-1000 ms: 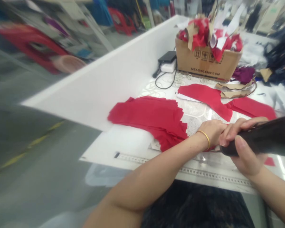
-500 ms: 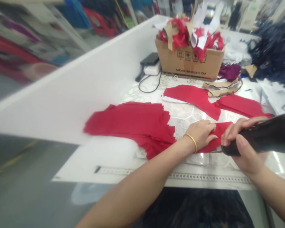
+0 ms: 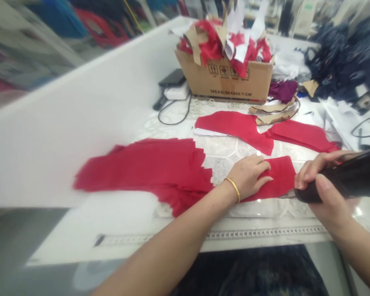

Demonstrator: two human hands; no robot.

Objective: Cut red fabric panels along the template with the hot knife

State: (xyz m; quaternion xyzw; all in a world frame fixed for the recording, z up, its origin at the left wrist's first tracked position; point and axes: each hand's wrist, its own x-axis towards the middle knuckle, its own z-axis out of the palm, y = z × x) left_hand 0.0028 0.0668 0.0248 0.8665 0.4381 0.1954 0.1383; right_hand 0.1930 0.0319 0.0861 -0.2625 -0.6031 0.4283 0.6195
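My left hand [image 3: 249, 174] lies palm down, fingers stretched out and slightly apart, pressing on a red fabric piece [image 3: 279, 176]. A gold bangle circles that wrist. At the right, my right hand [image 3: 327, 189] is wrapped round a thick black hand-held tool [image 3: 354, 176], whose exact kind I cannot make out. A thin metal tip [image 3: 288, 194] shows from its left end, by the lower right corner of the fabric piece. To the left spreads a stack of red fabric pieces [image 3: 148, 164] with stepped edges, partly behind my left forearm.
Behind lie more red cut pieces [image 3: 231, 123] and brown paper strips [image 3: 274, 111]. A cardboard box [image 3: 225, 82] of scraps stands at the back, beside a black cable [image 3: 172, 123]. A measuring tape [image 3: 234, 234] runs along the front edge; a white panel [image 3: 95, 90] borders the left.
The view has shifted, so most of the table sits further left. Relative to the fabric piece, the black tool in my right hand has moved right, uncovering its right edge. My left hand still presses there.
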